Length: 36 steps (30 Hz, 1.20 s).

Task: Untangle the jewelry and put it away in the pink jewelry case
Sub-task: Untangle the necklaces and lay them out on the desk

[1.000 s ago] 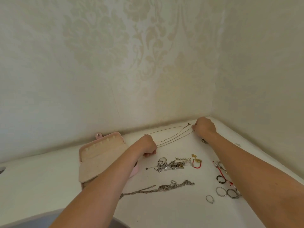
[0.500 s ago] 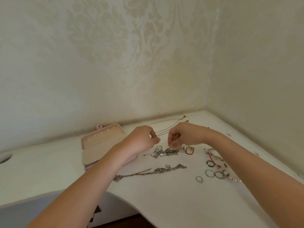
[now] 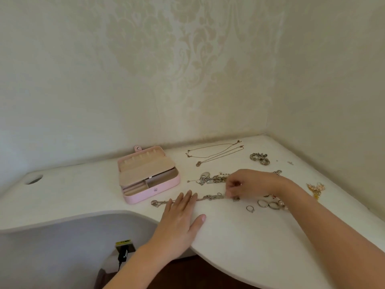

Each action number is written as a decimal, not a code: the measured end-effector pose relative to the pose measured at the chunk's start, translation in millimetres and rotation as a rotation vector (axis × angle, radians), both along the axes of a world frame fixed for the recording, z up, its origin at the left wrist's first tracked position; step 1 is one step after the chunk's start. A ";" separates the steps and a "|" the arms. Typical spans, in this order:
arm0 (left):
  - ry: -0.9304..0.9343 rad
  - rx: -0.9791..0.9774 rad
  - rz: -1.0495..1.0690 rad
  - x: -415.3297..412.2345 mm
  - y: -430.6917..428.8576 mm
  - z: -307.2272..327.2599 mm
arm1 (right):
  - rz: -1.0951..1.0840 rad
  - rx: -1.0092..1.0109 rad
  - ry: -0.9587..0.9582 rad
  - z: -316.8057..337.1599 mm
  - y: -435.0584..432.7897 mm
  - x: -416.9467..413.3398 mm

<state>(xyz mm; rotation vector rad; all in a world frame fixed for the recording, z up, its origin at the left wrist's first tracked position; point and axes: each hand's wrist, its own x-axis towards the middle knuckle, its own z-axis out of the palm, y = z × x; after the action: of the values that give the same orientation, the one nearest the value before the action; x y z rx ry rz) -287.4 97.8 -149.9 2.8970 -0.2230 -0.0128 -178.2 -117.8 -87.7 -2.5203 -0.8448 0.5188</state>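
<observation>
Centrally, one silver chain (image 3: 210,198) lies across the white table (image 3: 233,236). The left hand (image 3: 181,215) rests on it with straight, spread fingers, and the right hand (image 3: 248,184) pinches its right end. One open pink jewelry case (image 3: 150,180) sits left of centre, with two thin gold necklaces (image 3: 214,152) above the chain and three rings (image 3: 262,203) at lower right. Bare tabletop spreads below the chain to the curved front edge.

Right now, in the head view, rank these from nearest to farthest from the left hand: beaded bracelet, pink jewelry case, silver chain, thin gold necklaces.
1. silver chain, under the left hand.
2. pink jewelry case, just left.
3. thin gold necklaces, farther back.
4. beaded bracelet, back right.
</observation>
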 end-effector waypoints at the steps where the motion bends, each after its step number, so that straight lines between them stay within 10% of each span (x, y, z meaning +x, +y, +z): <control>1: -0.002 0.014 0.002 -0.2 0.1 -0.6 | 0.003 0.148 0.089 0.3 -5.5 2.1; 8: -0.028 0.043 0.027 2.1 -2.4 -5.5 | 0.105 1.104 0.701 13.3 -30.8 15.2; 17: -0.027 -0.096 0.041 3.9 -3.5 -2.0 | -0.026 1.194 0.544 32.8 -21.2 1.5; 28: 0.001 -1.070 -0.065 43.3 -61.1 57.9 | 0.143 1.021 0.539 25.1 -7.9 -8.0; 36: 0.157 -2.051 -0.090 53.5 -17.8 80.3 | -0.394 0.962 0.172 10.3 -11.4 8.0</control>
<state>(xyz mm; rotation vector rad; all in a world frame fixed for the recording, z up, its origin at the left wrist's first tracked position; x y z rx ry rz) -233.9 79.9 -69.6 0.8377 -0.1494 -0.0129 -170.1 -129.2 -77.4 -1.6471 -0.3633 0.1268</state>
